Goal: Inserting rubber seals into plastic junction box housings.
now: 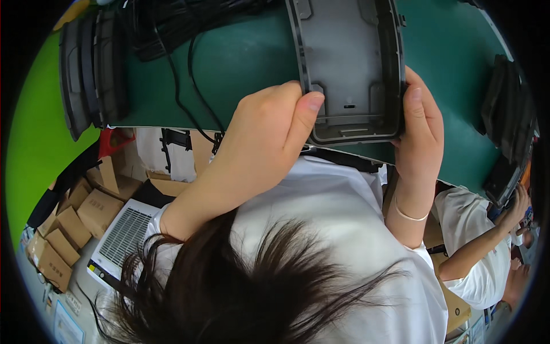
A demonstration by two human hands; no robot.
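Between my two hands is a dark grey plastic housing (344, 57), an open rectangular shell with a raised rim and its hollow inside facing up. My left hand (278, 114) grips its left edge near the lower corner, the thumb lying over the rim and the other fingers hidden. On the opposite side my right hand (421, 114) is closed along the right edge, its thumb against the outer wall. The upper end of the housing runs out of the picture. Its lower end reaches the near edge of the green table.
Curved black plastic parts (91, 71) stand at the table's left end. A bundle of black cable (172, 34) lies beside them, two strands hanging over the edge. More black parts (507, 109) are stacked at right, near a co-worker's arm (481, 249). Cardboard boxes (100, 212) sit lower left.
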